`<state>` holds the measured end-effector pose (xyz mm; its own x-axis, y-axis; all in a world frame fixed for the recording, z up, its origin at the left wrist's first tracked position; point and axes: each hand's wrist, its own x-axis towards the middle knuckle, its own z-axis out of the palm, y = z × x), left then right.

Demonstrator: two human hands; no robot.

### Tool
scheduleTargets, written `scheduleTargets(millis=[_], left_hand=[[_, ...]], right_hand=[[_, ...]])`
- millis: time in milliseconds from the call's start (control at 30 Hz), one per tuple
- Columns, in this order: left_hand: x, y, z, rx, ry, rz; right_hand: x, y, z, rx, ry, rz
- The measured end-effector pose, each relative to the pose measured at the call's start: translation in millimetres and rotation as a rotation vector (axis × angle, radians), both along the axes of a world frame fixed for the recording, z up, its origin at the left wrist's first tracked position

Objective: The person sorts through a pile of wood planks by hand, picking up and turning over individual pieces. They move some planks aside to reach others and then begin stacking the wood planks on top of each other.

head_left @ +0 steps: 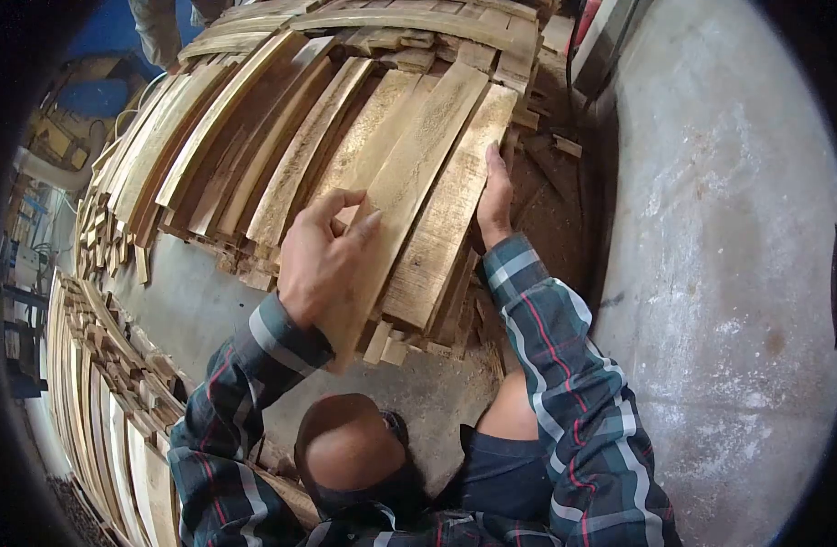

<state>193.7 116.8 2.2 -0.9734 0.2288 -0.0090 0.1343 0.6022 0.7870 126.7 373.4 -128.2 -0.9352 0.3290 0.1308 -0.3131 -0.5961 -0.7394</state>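
A long, rough-sawn wooden board [414, 164] lies slantwise on top of the stack, its near end jutting out past the other boards. My left hand [320, 260] is closed on its left edge, with thumb and fingers bent around it. Just to the right is a second wooden board [450, 210], paler and shorter. Along that board's right edge, my right hand [497, 196] grips with the thumb side up; its lower fingers are hidden by the wood.
Several more boards [286, 146] lie side by side on the stack. Another wood pile [118, 401] stands at the lower left. A worn grey concrete surface [719, 273] runs along the right. Part of a person's legs [156, 27] shows at the top left.
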Motion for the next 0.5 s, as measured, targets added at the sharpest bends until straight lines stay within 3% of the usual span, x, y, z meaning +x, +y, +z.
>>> scheduleTargets(millis=[67,100,200,333,500], left_hand=[[15,9,7,-0.324,0.166,0.015],[13,6,-6,-0.34,0.428,-0.014],[-2,12,-15,-0.228,0.348,-0.014],[-3,14,-12,-0.319,0.316,-0.058],[-7,10,-10,-0.17,0.269,-0.042]], right_hand=[[-2,2,-4,-0.018,0.007,0.033],[-6,3,-6,0.114,0.002,-0.084],[-7,0,-3,0.178,-0.028,-0.161],[-5,2,-2,0.008,-0.024,0.006],[3,0,12,0.139,-0.019,-0.083]])
